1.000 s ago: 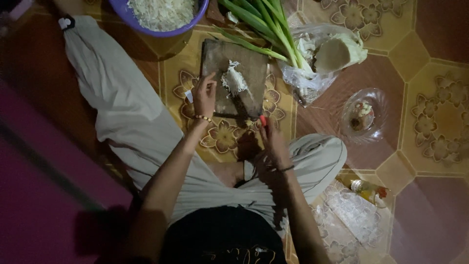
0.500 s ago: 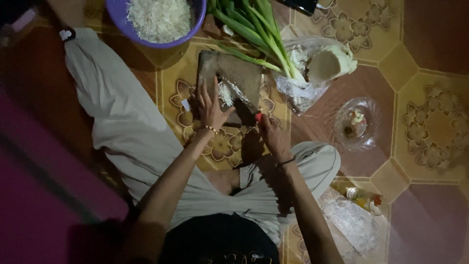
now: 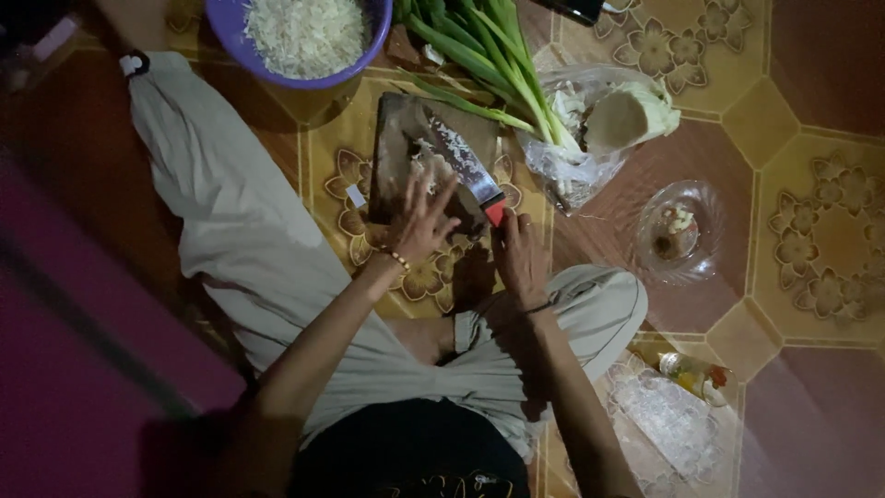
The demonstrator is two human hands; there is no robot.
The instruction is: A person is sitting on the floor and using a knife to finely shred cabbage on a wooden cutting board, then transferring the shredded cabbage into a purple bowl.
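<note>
Dim, warm light, dark edges, soft blur

Right hand [image 3: 519,258] grips knife [image 3: 461,159] over board [image 3: 392,152]; left hand [image 3: 422,219] spread on shreds [image 3: 426,161]. Bowl [image 3: 369,51] beyond.

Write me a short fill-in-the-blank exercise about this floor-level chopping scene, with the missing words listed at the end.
1. The right hand has its grip on a knife with a ____ handle.
2. The left hand rests, fingers spread, on the wooden ____.
3. The bowl holding white shreds is ____ in colour.
4. The green onions lie to the ____ of that bowl in the picture.

Missing words: red; cutting board; purple; right
</note>
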